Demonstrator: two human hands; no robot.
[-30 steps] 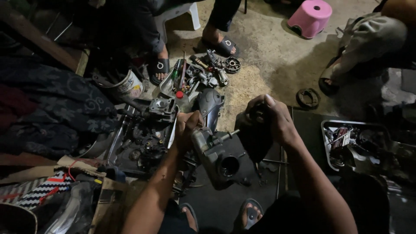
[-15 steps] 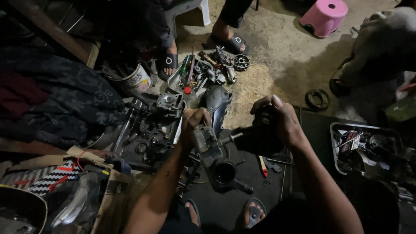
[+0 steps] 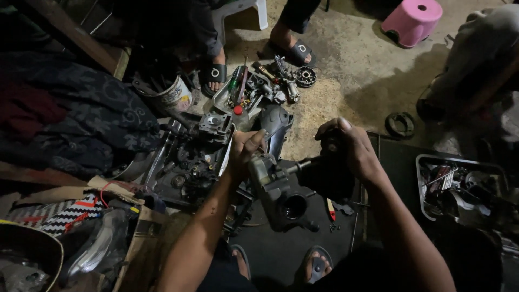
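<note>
Dim concrete floor strewn with parts lies beyond your hands. Your left hand (image 3: 246,145) grips the grey engine casing (image 3: 278,189) from its upper left; your right hand (image 3: 346,146) closes on a dark tool (image 3: 324,173) entering from the casing's right.

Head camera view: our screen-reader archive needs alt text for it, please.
Seen from above, a person's left hand steadies a grey metal engine part while the right hand grips a dark tool against it. A tray of small parts and a pink stool sit on the concrete floor.
</note>
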